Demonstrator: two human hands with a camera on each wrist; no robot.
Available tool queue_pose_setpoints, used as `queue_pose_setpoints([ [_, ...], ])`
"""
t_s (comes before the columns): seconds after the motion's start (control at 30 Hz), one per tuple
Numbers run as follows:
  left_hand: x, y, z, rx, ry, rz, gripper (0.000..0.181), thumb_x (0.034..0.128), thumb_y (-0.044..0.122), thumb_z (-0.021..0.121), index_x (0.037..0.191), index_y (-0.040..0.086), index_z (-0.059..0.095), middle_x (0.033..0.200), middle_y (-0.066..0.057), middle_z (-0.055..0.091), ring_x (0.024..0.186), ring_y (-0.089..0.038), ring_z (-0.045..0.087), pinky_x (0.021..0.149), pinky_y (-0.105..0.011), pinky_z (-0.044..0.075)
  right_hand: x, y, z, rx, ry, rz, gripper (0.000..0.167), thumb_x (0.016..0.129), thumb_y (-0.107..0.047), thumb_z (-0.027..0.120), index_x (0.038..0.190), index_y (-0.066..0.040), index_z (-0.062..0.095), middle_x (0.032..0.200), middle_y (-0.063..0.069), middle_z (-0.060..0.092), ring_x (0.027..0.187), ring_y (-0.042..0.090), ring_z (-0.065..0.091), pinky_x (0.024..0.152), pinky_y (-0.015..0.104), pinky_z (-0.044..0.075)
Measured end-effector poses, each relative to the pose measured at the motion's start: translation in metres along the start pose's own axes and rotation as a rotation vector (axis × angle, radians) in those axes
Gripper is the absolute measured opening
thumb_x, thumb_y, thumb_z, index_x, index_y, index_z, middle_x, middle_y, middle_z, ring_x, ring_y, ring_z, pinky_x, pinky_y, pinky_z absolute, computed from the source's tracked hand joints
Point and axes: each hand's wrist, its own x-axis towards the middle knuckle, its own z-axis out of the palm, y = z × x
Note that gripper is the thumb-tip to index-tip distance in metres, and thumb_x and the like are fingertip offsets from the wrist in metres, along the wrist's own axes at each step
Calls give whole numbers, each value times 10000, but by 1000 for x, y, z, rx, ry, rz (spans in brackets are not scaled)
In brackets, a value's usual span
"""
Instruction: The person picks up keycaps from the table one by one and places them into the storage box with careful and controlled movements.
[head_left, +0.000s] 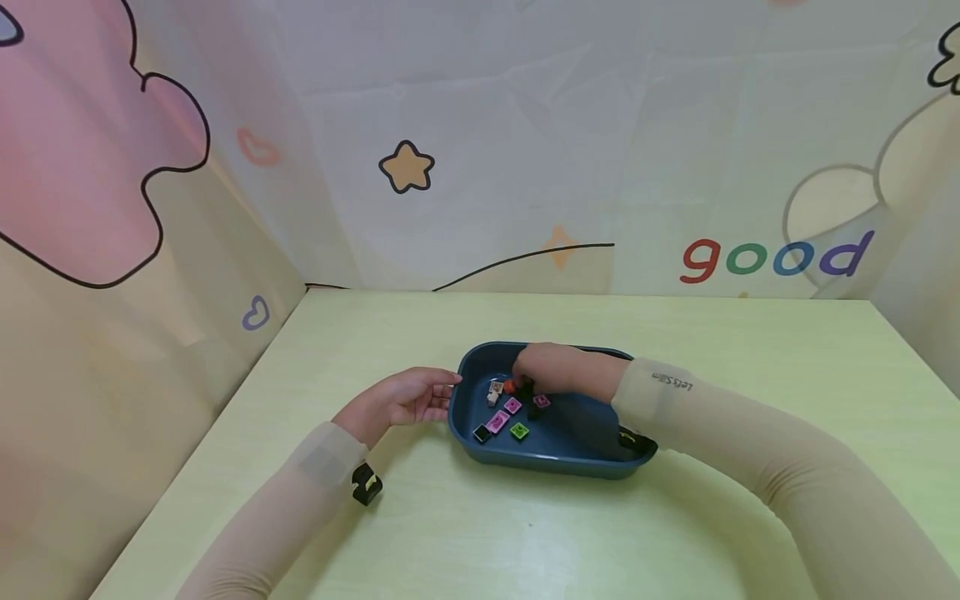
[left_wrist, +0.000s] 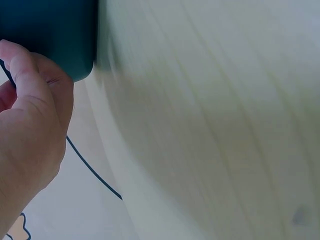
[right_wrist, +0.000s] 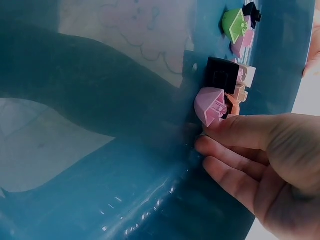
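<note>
A blue plastic basin [head_left: 577,462] stands on the table with several small keycaps on its floor. My left hand [head_left: 405,396] rests its fingertips against the basin's left end, fingers fairly straight. Inside the basin, my right hand [head_left: 555,368] reaches down to the keycaps with its fingertips close together. In the right wrist view those fingertips touch or nearly touch a pink keycap [right_wrist: 209,106], with an orange keycap [right_wrist: 232,105] beside it partly hidden. A large black keycap [right_wrist: 222,75] lies next to them. Nearer the basin's front are a green keycap [head_left: 519,431] and a long pink keycap [head_left: 497,422].
White keycaps [head_left: 494,392] and another black keycap [head_left: 482,433] lie at the basin's left end. The pale wooden table [head_left: 525,542] extends all around the basin. Behind it hangs a printed cloth [head_left: 487,225]. A black wrist camera [head_left: 367,484] hangs under the left wrist.
</note>
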Motion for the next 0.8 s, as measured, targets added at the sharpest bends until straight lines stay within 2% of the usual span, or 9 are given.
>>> queue_pose_setpoints([
  [0.3, 2, 1, -1, 5, -10, 2, 187, 1067, 184, 479, 966, 88, 604, 754, 10, 655, 656, -71, 642, 627, -172, 605, 1, 2, -1, 0, -19, 11, 189, 915, 45, 682, 1071, -20, 767, 1057, 118, 769, 879, 181, 649, 893, 352, 607],
  [0.8, 5, -1, -2, 5, 8, -8, 149, 1067, 177, 488, 1020, 87, 597, 775, 9, 661, 666, -81, 652, 633, -179, 609, -2, -1, -10, 9, -32, 66, 207, 947, 12, 660, 1124, -20, 762, 1104, 133, 771, 960, 224, 714, 920, 358, 618],
])
